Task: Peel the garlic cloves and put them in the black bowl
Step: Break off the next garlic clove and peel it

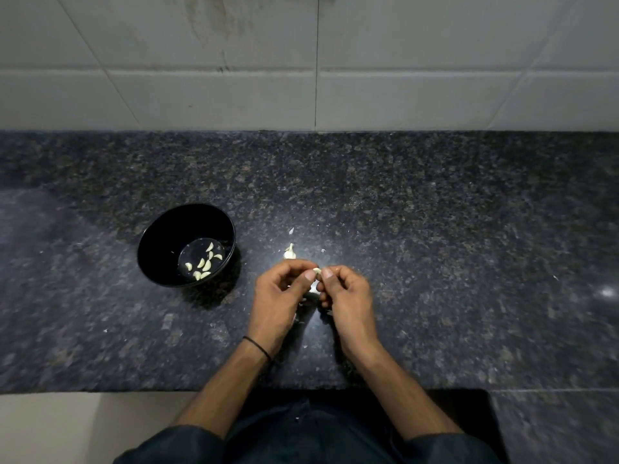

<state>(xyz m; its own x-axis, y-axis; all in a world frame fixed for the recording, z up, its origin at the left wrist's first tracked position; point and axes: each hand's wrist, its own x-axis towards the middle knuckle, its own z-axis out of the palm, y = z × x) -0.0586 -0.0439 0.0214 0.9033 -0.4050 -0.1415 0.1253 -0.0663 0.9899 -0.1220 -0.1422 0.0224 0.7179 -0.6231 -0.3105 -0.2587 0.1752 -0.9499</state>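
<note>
A black bowl [167,239] stands on the dark granite counter, left of my hands, with several peeled cloves [202,262] lying in its bottom. My left hand [279,296] and my right hand [345,296] meet over the counter's middle, their fingertips pinching one pale garlic clove [317,271] between them. Just beyond my hands, one more garlic piece [289,252] lies on the counter. A scrap of skin [291,231] lies a little farther back.
The granite counter [435,229] runs the full width, backed by a white tiled wall [301,61]. Its front edge is near my body, with pale floor [67,426] at the lower left. Small skin flakes [303,304] lie under my hands.
</note>
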